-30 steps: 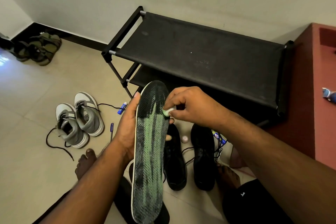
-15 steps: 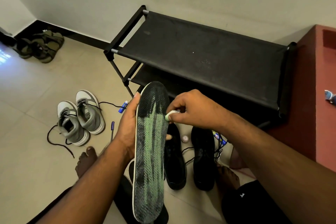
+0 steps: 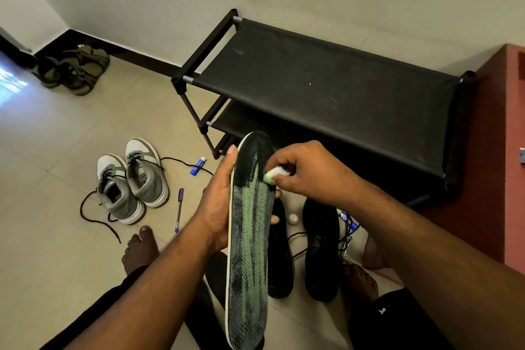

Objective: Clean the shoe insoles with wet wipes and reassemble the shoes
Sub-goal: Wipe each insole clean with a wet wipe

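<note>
A long black insole with green streaks stands almost upright in front of me. My left hand grips its left edge, fingertips curling round the right side. My right hand pinches a folded white wet wipe, green-stained at its tip, against the insole's upper right edge. Below on the floor stand two black shoes, the left one partly hidden by the insole. Another dark insole lies under the held one.
A black two-tier shoe rack stands ahead against the wall. Grey sneakers with loose laces, a blue pen and a small blue tube lie at left. Green sandals sit far left. A red ledge is at right.
The right hand with the wipe has stayed at the insole's upper right edge, shifting only slightly. The left hand keeps the same hold.
</note>
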Demonstrator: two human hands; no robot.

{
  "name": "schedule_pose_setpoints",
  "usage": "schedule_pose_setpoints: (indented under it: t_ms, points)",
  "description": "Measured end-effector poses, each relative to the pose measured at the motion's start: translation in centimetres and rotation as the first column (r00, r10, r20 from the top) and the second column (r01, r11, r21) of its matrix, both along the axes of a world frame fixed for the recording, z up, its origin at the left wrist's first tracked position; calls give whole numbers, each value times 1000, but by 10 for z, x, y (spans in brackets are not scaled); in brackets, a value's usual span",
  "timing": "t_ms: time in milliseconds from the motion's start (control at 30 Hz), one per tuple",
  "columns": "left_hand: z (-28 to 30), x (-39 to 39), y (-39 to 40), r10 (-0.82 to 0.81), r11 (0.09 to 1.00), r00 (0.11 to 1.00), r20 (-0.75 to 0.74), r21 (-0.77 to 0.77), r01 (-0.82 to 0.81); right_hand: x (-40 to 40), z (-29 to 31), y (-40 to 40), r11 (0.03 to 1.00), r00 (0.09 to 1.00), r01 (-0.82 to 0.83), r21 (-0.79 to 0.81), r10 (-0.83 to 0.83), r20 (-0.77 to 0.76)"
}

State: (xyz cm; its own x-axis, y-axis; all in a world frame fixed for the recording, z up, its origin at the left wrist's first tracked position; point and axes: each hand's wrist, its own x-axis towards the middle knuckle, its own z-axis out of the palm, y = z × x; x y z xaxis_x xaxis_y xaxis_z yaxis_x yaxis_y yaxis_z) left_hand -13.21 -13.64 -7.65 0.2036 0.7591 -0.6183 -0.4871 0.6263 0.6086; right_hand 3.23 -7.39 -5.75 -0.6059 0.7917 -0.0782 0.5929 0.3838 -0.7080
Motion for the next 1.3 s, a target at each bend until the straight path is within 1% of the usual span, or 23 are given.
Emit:
schedule_pose_setpoints:
  t_ms: [100,167,233,333,400,433,533,600,667,767,800,867,933,1000,1067,1200,1233,1300]
  points:
    - [1,5,-2,-34,999,999,-41,-9,33,3,-1,3,974,985,173,144,-168,-42]
    - [1,7,-3,-32,999,998,-51,-1,32,3,1,4,964,980,198,176,-189,-65]
    - [2,5,-2,-30,999,998,-50,25,31,2,3,2,978,992,125,170,-122,-25]
    - [6,1,-2,-38,999,999,-28,31,39,-3,7,-4,998,997,-51,48,48,62]
    - [6,0,-2,-37,999,999,-16,25,38,-5,9,-4,998,996,-67,4,67,62]
    - [6,1,-2,-36,999,999,-16,27,36,-4,8,-4,999,998,-32,18,31,49]
    - [7,5,-3,-27,1000,999,-30,9,27,0,5,2,981,989,150,122,-150,-15]
    - [9,6,-2,-24,1000,999,-39,1,25,3,5,4,973,978,204,109,-199,-55]
    - [11,5,-1,-15,1000,999,-41,21,16,3,7,3,990,991,130,51,-128,-35]
    - [12,-1,1,-2,999,1000,-24,35,2,-4,7,-4,998,997,-65,-20,66,45]
    - [11,-2,1,0,999,1000,-24,32,0,-5,5,-6,996,995,-86,-22,87,56]
    - [11,-2,0,-5,1000,1000,-22,29,6,-6,1,-7,998,999,-22,54,20,46]
    - [10,1,-2,-19,999,1000,-24,27,20,-4,0,-3,977,992,124,174,-126,-3]
    - [12,5,-3,-36,999,999,-21,27,36,-1,-1,0,953,977,212,218,-205,-53]
    - [13,4,-1,-42,999,999,-17,32,42,-1,-2,0,958,983,182,221,-176,-44]
    - [11,-5,3,-16,999,1000,15,40,15,-13,-7,-14,986,1000,-22,166,19,20]
    - [10,-6,4,-16,999,1000,23,46,15,-16,-8,-16,985,999,-42,166,37,33]
    - [10,-6,2,-25,998,999,23,50,24,-17,-10,-17,979,998,-11,203,0,55]
